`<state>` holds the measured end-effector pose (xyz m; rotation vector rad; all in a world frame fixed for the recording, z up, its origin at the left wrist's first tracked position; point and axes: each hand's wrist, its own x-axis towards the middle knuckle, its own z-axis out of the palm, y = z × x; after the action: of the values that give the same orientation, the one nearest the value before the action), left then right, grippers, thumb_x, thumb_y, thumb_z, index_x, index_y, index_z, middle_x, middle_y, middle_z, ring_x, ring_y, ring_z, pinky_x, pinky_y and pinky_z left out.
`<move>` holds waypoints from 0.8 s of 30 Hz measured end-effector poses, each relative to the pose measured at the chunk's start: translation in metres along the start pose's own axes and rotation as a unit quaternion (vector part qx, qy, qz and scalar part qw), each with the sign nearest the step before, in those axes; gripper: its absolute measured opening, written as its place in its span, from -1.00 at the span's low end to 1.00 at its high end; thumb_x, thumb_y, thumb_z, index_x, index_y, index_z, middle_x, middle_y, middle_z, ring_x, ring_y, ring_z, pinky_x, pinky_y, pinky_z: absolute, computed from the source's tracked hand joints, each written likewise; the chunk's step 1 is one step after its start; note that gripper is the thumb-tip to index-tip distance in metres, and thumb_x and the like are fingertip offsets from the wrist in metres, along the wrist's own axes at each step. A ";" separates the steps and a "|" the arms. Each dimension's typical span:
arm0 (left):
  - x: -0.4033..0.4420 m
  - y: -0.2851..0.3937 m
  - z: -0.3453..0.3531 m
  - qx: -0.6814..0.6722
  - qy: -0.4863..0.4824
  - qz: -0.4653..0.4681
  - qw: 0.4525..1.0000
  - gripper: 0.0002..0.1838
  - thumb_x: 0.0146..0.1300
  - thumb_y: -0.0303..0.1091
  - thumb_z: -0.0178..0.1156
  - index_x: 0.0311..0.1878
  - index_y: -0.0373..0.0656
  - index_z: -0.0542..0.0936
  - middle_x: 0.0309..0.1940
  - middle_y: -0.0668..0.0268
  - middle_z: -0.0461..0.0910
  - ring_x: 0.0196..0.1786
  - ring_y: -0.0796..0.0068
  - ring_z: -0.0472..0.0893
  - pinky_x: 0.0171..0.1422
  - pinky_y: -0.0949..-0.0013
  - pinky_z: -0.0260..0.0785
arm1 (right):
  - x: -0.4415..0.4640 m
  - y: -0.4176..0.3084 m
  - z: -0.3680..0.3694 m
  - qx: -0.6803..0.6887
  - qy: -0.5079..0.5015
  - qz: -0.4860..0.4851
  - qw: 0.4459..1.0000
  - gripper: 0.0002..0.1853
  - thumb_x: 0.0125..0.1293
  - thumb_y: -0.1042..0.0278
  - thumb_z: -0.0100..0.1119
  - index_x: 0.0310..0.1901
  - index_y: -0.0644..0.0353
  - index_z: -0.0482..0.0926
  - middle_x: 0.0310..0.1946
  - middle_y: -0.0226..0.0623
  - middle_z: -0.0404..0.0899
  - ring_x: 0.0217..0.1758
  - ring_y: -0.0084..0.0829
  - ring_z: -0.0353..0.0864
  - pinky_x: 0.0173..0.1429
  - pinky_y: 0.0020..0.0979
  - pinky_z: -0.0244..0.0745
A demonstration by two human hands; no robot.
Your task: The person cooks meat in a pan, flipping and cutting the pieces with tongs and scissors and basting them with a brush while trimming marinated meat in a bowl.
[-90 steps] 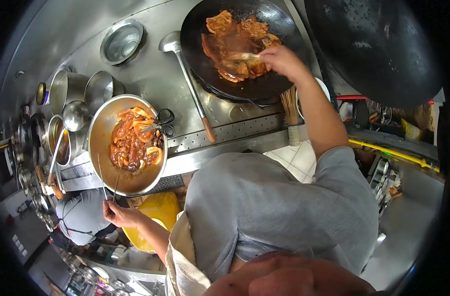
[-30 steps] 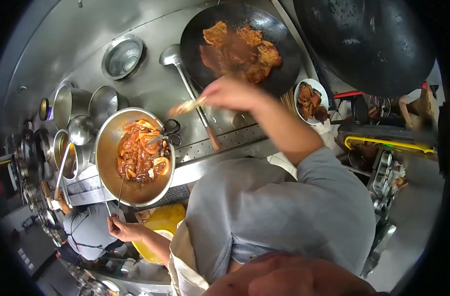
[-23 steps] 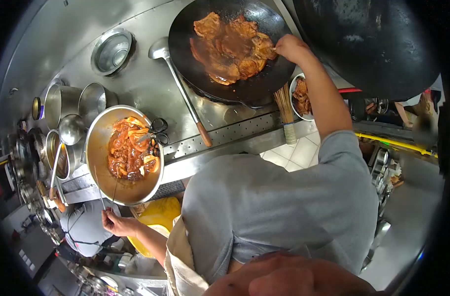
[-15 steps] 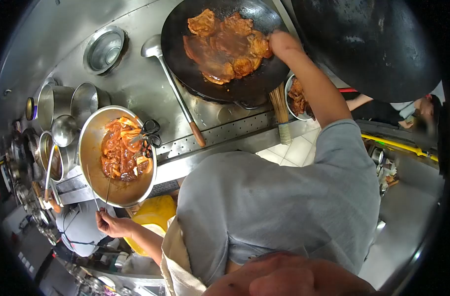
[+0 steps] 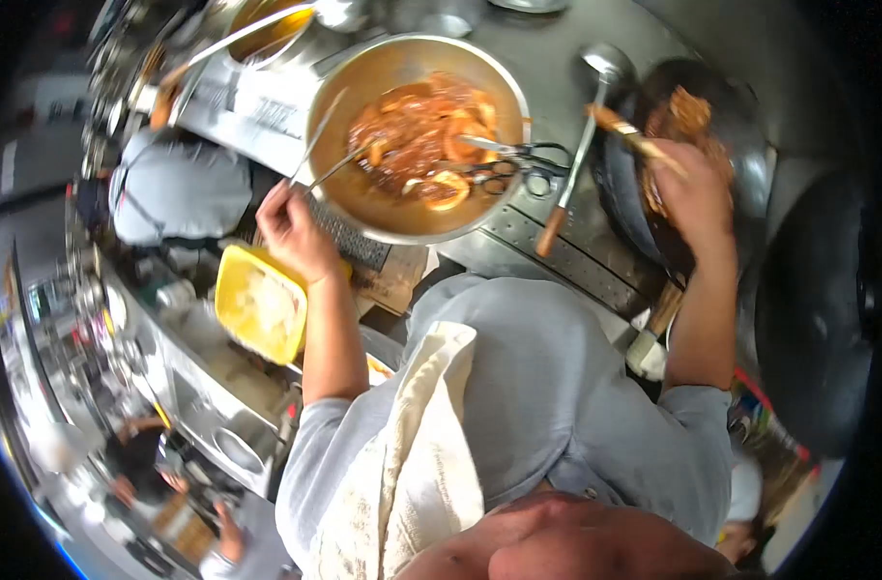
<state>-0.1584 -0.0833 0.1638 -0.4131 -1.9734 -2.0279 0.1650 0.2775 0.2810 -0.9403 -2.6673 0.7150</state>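
Note:
My left hand [image 5: 294, 232] pinches metal tongs [image 5: 334, 155] at the lower left rim of a wide steel bowl [image 5: 359, 72]. Red sauced meat [image 5: 417, 135] lies in the bowl, touched by a tong tip. Black-handled scissors [image 5: 523, 153] rest over the bowl's right side, beside a second pair. My right hand [image 5: 690, 188], over the near side of the black wok [image 5: 629, 208], grips a brush [image 5: 629, 135] whose sauce-stained end points up and left. Browned meat [image 5: 690, 111] shows in the wok, partly hidden by the hand.
A long-handled ladle [image 5: 581, 159] lies between bowl and wok. A large black pan [image 5: 818, 309] stands at the right. Below the left hand is a yellow container [image 5: 262, 300]. A person in grey [image 5: 180, 188] is at the left, and other people appear at lower left and lower right.
The view has swung left, so the bowl and wok appear farther right. My right hand has left the wok's right side and is nearer the bowl. My left hand still holds the tongs.

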 end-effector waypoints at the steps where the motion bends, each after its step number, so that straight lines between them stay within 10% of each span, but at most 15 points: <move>1: 0.003 -0.005 -0.003 0.034 0.002 0.016 0.999 -0.90 0.33 -0.64 0.19 -0.12 -0.28 0.55 -0.04 0.19 0.61 0.01 0.43 0.59 0.18 0.37 0.47 | 0.020 -0.040 0.020 0.029 -0.072 -0.038 0.996 -0.72 0.32 0.38 0.19 0.03 0.22 0.66 -0.10 -0.12 0.67 -0.03 -0.13 0.68 0.04 -0.23 0.54; 6: -0.002 0.002 -0.005 0.011 0.025 -0.013 1.000 -0.91 0.34 -0.66 0.17 -0.15 -0.28 0.54 -0.01 0.19 0.57 0.00 0.49 0.56 0.14 0.43 0.48 | 0.077 -0.152 0.167 -0.046 -0.284 -0.265 0.920 -0.75 0.29 0.39 0.05 -0.10 0.25 0.66 -0.13 -0.04 0.66 -0.04 -0.02 0.67 0.05 -0.12 0.56; 15: -0.012 0.004 -0.033 0.015 0.050 -0.024 0.998 -0.91 0.31 -0.66 0.21 -0.18 -0.28 0.54 -0.01 0.16 0.55 0.03 0.42 0.56 0.12 0.40 0.51 | 0.078 -0.168 0.256 -0.135 -0.301 -0.342 0.880 -0.74 0.30 0.38 0.03 -0.15 0.27 0.69 -0.17 0.04 0.69 -0.07 -0.02 0.70 0.03 -0.08 0.58; 19: -0.015 0.002 -0.034 0.014 0.036 -0.024 0.999 -0.91 0.32 -0.67 0.20 -0.18 -0.28 0.53 -0.02 0.16 0.55 0.02 0.44 0.56 0.12 0.41 0.51 | 0.087 -0.143 0.235 -0.124 -0.418 -0.232 0.870 -0.73 0.30 0.37 0.10 -0.08 0.25 0.71 -0.14 0.05 0.70 -0.08 -0.04 0.70 -0.01 -0.13 0.58; 24: -0.009 0.017 -0.028 -0.016 0.037 -0.029 0.999 -0.91 0.33 -0.68 0.17 -0.16 -0.29 0.53 0.00 0.17 0.55 0.03 0.43 0.57 0.16 0.37 0.53 | 0.081 -0.117 0.210 0.205 -0.425 -0.033 0.881 -0.71 0.32 0.33 0.21 0.02 0.26 0.69 -0.37 -0.16 0.70 -0.39 -0.38 0.62 -0.27 -0.35 0.49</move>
<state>-0.1436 -0.1120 0.1748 -0.2859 -1.9330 -2.0816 -0.0346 0.1718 0.1654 -0.4581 -2.9591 1.9500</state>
